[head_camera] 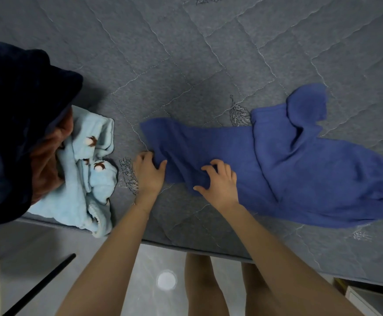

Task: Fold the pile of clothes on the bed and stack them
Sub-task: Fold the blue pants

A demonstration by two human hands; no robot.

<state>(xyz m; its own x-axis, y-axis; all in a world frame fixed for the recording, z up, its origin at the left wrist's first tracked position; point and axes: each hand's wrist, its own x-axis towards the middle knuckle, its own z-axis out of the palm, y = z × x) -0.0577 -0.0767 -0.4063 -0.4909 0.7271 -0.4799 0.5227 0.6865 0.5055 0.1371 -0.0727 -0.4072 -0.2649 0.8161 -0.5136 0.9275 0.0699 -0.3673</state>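
three garments on one grey quilted bed: one blue garment, one light blue garment, one dark navy garment; two bare hands

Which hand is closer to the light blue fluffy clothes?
The left hand. It grips the blue garment's end just right of the light blue clothes. The right hand is farther right, on the garment.
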